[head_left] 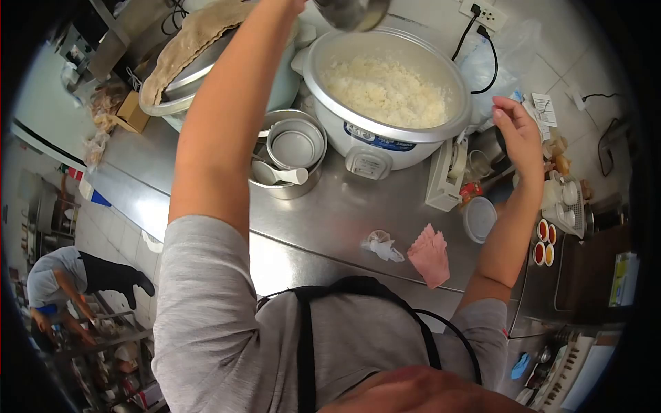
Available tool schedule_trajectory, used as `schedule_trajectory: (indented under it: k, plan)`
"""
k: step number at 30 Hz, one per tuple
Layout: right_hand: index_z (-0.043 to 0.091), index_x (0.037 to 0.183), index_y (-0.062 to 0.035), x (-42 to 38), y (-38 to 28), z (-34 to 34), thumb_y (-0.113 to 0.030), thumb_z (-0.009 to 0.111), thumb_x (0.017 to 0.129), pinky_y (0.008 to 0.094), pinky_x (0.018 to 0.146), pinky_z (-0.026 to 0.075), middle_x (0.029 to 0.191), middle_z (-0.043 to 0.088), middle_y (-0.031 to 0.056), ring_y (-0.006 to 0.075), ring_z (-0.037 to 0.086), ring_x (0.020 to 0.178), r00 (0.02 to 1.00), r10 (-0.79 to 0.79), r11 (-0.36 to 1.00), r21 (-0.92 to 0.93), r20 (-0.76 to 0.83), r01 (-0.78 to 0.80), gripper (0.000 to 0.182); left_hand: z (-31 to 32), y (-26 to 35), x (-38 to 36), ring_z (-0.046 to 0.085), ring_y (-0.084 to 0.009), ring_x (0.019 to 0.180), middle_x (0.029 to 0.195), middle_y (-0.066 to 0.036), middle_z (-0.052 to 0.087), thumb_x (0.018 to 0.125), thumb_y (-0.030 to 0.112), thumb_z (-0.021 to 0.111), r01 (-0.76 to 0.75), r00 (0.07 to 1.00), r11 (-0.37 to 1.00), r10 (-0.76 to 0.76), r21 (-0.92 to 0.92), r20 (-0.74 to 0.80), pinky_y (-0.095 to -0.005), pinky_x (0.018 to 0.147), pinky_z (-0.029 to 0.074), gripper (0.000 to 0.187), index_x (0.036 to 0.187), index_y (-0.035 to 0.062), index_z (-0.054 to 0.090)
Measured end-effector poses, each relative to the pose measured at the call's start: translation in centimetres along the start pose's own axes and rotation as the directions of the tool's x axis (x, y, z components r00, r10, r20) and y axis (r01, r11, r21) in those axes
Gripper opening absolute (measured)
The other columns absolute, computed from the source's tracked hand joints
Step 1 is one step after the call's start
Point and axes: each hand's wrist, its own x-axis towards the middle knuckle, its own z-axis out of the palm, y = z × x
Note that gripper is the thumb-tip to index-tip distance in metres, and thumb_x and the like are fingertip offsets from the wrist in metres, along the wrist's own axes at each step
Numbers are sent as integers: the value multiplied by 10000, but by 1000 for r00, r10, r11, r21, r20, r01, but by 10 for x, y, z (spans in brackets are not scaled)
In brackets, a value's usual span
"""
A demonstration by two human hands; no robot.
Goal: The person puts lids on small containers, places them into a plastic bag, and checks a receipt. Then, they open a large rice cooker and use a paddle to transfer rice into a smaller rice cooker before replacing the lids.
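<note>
Pretty bright overall, but glare blows out the near left of the counter [344, 217], fisheye bends the edges, corners go black.

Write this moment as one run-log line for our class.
left hand: mostly out of frame, near shiny metal object | right hand: open, beside round white rice cooker | cooker: uncovered, white rice inside

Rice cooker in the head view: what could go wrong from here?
The metal vessel at the top edge, next to the barely visible left hand, could knock the rim of the rice cooker or drop into the uncovered rice.

The right hand is near a black cord and might snag it.
</note>
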Motion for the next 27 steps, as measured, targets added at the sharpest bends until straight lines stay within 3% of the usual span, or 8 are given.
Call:
schedule_trajectory:
  k: [4, 5, 6, 10, 13, 18, 23, 27]
  plan:
    - [543, 1008, -7, 1, -3, 16, -149, 539, 795, 214, 704, 397, 840, 556, 15, 77, 491, 767, 997, 5, 1000, 13, 79, -6, 255, -69, 12, -6, 485, -168, 590, 815, -116, 500, 890, 318, 352, 88, 996, 787, -80, -611, 40, -262, 425, 390, 309, 973, 37, 452]
    - [543, 1007, -6, 2, -4, 21, -149, 540, 794, 215, 703, 398, 841, 558, 18, 79, 492, 767, 995, 4, 1000, 27, 103, -7, 256, -112, -10, 13, 502, -186, 681, 850, -102, 508, 881, 295, 386, 23, 973, 728, 142, -685, 183, -275, 517, 468, 273, 1042, 75, 396]
    - [541, 1004, -4, 3, -4, 26, -155, 544, 791, 217, 701, 401, 837, 560, 23, 83, 496, 764, 992, 6, 999, 44, 128, -12, 261, -176, -11, 44, 529, -285, 694, 885, -138, 564, 786, 291, 456, 440, 867, 557, -59, -704, 495, -352, 636, 473, 272, 862, 52, 561]
    - [542, 999, -6, 1, -17, 49, -159, 550, 787, 218, 687, 402, 807, 555, 23, 85, 496, 753, 980, 10, 1000, 17, 201, -13, 262, -221, 30, -75, 492, -222, 647, 839, -129, 547, 798, 205, 433, 158, 978, 509, 40, -846, 207, -262, 518, 406, 215, 895, 38, 529]
    - [543, 996, -7, 0, -23, 65, -164, 550, 786, 215, 681, 400, 798, 550, 22, 84, 495, 746, 957, 25, 999, 15, 289, -31, 262, -285, 46, -117, 495, -346, 976, 1064, -206, 508, 771, 142, 532, 43, 955, 430, 248, -902, 164, -455, 829, 447, 337, 1044, -49, 480]
    - [537, 998, 3, -8, -32, 98, -161, 538, 793, 203, 687, 392, 805, 535, 18, 86, 487, 744, 935, 45, 999, -3, 351, -47, 263, -398, 48, -179, 553, -286, 902, 1018, -159, 550, 779, 117, 496, -167, 971, 563, 236, -809, -36, -354, 693, 523, 272, 1008, -29, 508]
    - [535, 996, 5, -24, -65, 148, -151, 551, 779, 211, 666, 397, 793, 532, 20, 87, 483, 730, 882, 86, 996, -65, 463, -63, 268, -555, -16, -182, 520, -181, 602, 742, -87, 551, 783, 138, 425, -176, 963, 635, -48, -752, -266, -256, 511, 456, 165, 846, 24, 526]
    - [543, 970, 13, -27, -105, 199, -163, 562, 761, 230, 619, 401, 759, 542, 32, 93, 478, 673, 862, 95, 985, -172, 498, -9, 273, -600, -66, -169, 490, -158, 521, 672, -47, 531, 816, 216, 358, -167, 856, 614, -298, -771, -423, -270, 482, 454, 218, 758, 61, 500]
